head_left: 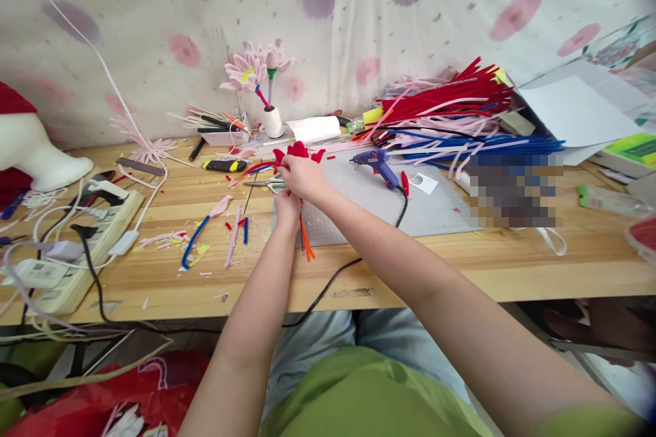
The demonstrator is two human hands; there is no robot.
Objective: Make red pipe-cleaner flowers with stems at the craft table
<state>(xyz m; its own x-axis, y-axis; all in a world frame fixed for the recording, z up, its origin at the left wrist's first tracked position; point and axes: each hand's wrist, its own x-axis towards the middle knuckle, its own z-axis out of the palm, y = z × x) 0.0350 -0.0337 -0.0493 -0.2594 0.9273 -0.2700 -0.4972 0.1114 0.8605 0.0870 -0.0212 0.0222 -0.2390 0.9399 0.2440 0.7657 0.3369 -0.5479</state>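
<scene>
A red pipe-cleaner flower (297, 149) with pointed petals stands above my hands at the left part of the grey cutting mat (328, 229). My right hand (306, 176) is closed at the base of its petals and covers the middle of it. Just below, my left hand (288, 207) is closed around the stem part, its fingers mostly hidden. Orange pipe cleaners (306, 239) hang down beneath my left hand. Scissors (264, 183) lie just left of my hands, partly hidden by them. Red and blue pipe cleaners (260, 167) stick out to the left.
A blue glue gun (378, 167) rests on the mat, its black cord crossing the table edge. Pipe-cleaner bundles (451, 106) are piled at the back right. A utility knife (224, 165), a vase (272, 121) with pink flowers and a power strip (92, 252) stand or lie leftward.
</scene>
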